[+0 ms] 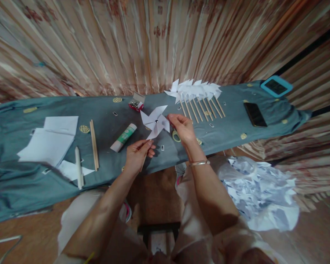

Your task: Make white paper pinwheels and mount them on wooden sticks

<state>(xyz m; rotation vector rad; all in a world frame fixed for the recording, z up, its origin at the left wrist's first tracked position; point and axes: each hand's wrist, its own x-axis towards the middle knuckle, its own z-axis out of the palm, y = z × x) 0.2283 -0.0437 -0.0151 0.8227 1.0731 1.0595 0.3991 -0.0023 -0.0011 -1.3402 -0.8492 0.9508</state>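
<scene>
A white paper pinwheel (154, 118) with a shiny pin at its centre is held up over the cloth-covered table. My left hand (137, 154) is closed around its thin wooden stick, just below the blades. My right hand (183, 128) is pinched at the tip of the right-hand blade. Beneath the right fingers lies a roll of greenish tape (176, 136). Behind the pinwheel stands a small open red box (136, 105) with shiny pins inside. A green and white glue tube (123, 138) lies left of the pinwheel, near my left hand.
Several pinwheels (199, 90) overlap in a row at the back. On the left are paper sheets (48, 145), wooden sticks (94, 145) and a white pen-like tool (78, 167). A phone (255, 114) and blue-framed device (276, 86) lie right. A plastic bag of paper scraps (260, 194) sits below.
</scene>
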